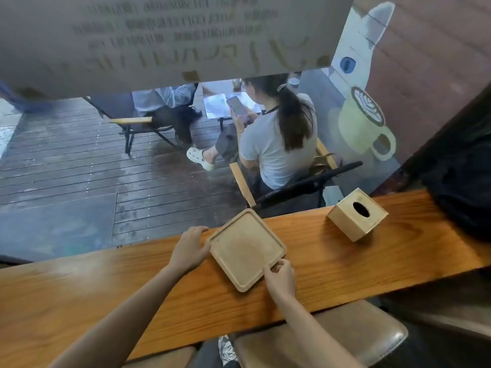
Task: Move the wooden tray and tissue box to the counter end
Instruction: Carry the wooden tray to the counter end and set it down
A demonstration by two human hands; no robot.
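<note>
1. Nearest us, a padded brown stool (332, 338) sits under the glossy wooden counter (132, 293).
2. Our right hand (280, 278) pinches the near edge of the tray (245, 248), square, pale wood, raised rim.
3. Our left hand (190, 249) cups its left edge, fingers curled.
4. The box (357, 215), a pale wooden cube with an oval hole, stands far right.

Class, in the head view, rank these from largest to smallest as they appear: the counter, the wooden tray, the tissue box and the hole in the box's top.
1. Counter
2. Tray, held at its edges by both hands
3. Tissue box, though it sits farther from the camera
4. Hole
</note>
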